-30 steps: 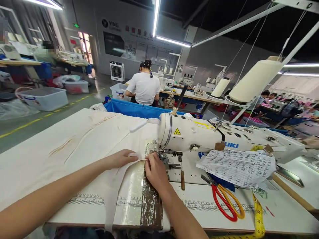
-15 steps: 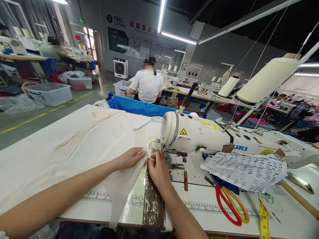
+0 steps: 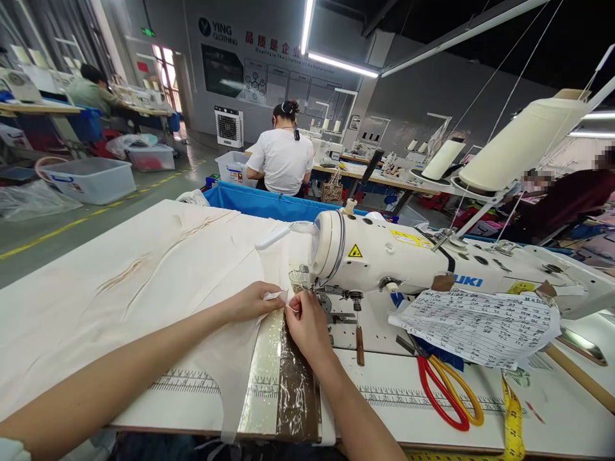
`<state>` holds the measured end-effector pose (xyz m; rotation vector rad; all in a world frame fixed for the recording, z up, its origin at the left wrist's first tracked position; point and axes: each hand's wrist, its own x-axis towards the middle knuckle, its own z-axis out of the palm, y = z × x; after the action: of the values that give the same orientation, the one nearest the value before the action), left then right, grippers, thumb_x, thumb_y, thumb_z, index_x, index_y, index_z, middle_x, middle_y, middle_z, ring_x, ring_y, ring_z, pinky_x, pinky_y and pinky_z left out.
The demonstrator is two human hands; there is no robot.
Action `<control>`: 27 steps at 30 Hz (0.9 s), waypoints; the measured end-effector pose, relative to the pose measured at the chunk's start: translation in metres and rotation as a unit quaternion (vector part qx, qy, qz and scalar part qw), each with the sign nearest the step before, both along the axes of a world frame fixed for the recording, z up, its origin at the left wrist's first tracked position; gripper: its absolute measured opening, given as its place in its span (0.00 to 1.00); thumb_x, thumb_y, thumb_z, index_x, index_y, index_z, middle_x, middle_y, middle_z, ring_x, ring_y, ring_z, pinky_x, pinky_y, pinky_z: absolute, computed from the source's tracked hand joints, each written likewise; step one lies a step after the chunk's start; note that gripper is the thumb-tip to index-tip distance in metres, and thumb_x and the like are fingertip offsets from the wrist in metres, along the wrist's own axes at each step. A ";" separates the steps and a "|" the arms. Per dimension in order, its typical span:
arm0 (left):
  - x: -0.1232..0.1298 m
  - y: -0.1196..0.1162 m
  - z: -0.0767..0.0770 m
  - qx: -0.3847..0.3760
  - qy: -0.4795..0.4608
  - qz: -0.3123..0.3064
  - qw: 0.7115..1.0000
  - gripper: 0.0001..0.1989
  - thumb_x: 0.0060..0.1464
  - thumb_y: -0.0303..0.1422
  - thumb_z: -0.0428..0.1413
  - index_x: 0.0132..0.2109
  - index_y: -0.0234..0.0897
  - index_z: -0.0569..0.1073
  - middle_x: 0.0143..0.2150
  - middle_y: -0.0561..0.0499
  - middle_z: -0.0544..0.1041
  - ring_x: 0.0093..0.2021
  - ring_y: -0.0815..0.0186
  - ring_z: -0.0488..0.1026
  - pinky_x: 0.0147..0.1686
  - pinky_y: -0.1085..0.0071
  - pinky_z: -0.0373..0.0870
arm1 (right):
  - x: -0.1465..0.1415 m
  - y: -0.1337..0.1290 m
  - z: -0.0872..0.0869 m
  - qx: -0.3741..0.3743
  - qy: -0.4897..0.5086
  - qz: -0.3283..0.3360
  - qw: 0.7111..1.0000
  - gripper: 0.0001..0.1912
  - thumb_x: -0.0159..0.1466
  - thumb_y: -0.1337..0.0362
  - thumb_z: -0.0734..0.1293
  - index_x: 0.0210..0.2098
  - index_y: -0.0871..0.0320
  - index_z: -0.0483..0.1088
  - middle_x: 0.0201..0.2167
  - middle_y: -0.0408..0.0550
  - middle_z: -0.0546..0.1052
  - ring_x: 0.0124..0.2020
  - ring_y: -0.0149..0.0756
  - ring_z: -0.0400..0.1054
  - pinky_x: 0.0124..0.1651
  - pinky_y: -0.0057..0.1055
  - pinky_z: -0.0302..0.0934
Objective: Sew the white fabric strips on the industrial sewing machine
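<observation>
My left hand (image 3: 252, 302) is closed in a pinch on the edge of a thin white fabric (image 3: 235, 355), which hangs below it over the table's front edge. Close beside it, my right hand (image 3: 310, 326) pinches a thin white strip at that fabric's edge; its fingertips partly hide the strip. Both hands are just left of the needle area of a white sewing machine (image 3: 379, 246). Beneath them runs a shiny, tape-covered strip (image 3: 298, 390) in cream and brown. More pale fabric (image 3: 144, 282) is spread flat across the left of the table.
Red-and-yellow-handled scissors (image 3: 449, 397), a yellow tape measure (image 3: 513, 416) and a handwritten paper sheet (image 3: 475, 326) are at the right. A small wooden-handled screwdriver (image 3: 360, 342) is beside the needle area. Thread cones (image 3: 526, 141) stand behind. A person in white (image 3: 283, 157) sits beyond the blue bin (image 3: 259, 200).
The white fabric's hanging part has shifted and folded under my left hand, baring more of the shiny strip. Both hands keep their pinch in nearly the same place. The view has turned slightly.
</observation>
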<state>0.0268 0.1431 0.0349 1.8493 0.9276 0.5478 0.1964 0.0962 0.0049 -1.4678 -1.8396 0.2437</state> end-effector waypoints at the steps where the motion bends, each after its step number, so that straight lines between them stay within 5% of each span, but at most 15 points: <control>1: 0.000 0.000 0.000 0.007 -0.001 -0.003 1.000 0.21 0.52 0.51 0.54 0.30 0.36 0.71 0.27 0.54 0.69 0.31 0.65 0.64 0.34 0.72 0.59 | 0.000 0.000 0.000 -0.002 -0.002 -0.003 1.000 0.11 0.58 0.70 0.62 0.27 0.51 0.54 0.26 0.40 0.66 0.28 0.36 0.65 0.30 0.29 0.58; 6: 0.003 0.001 -0.003 0.067 0.009 0.014 0.998 0.21 0.56 0.50 0.50 0.34 0.37 0.74 0.35 0.49 0.77 0.38 0.60 0.71 0.39 0.70 0.64 | 0.000 -0.001 0.002 -0.027 -0.011 -0.008 1.000 0.10 0.58 0.70 0.63 0.27 0.51 0.56 0.26 0.41 0.68 0.28 0.36 0.66 0.29 0.28 0.57; 14: -0.003 0.005 -0.009 0.100 0.069 -0.005 0.993 0.19 0.60 0.47 0.47 0.39 0.38 0.74 0.38 0.49 0.79 0.35 0.62 0.72 0.35 0.71 0.63 | -0.002 -0.006 0.007 -0.063 -0.054 0.033 0.996 0.11 0.66 0.68 0.57 0.27 0.53 0.61 0.23 0.42 0.72 0.23 0.35 0.66 0.25 0.28 0.48; 19: -0.007 0.011 -0.013 0.123 0.116 -0.007 0.986 0.10 0.55 0.39 0.51 0.38 0.39 0.72 0.26 0.52 0.73 0.29 0.62 0.68 0.32 0.70 0.59 | 0.001 -0.009 0.012 -0.064 -0.058 0.050 0.995 0.11 0.65 0.72 0.55 0.33 0.53 0.66 0.24 0.40 0.75 0.23 0.35 0.68 0.25 0.27 0.49; 23: -0.011 0.017 -0.011 0.118 0.113 0.024 0.986 0.10 0.55 0.39 0.52 0.37 0.38 0.73 0.26 0.53 0.71 0.29 0.63 0.66 0.31 0.71 0.58 | 0.003 -0.011 0.013 -0.048 -0.066 0.052 0.995 0.13 0.65 0.73 0.54 0.34 0.53 0.66 0.20 0.38 0.72 0.20 0.34 0.67 0.23 0.27 0.48; 27: -0.013 0.015 0.000 0.044 0.065 0.003 0.997 0.18 0.58 0.48 0.50 0.33 0.37 0.71 0.25 0.54 0.67 0.26 0.67 0.61 0.28 0.72 0.55 | 0.002 -0.009 0.008 -0.018 -0.083 0.039 0.996 0.12 0.68 0.70 0.56 0.47 0.58 0.66 0.33 0.47 0.79 0.28 0.38 0.73 0.26 0.28 0.54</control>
<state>0.0141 0.1581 0.0345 1.9815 1.0096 0.4835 0.1983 0.0868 0.0125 -1.4803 -2.0375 0.1995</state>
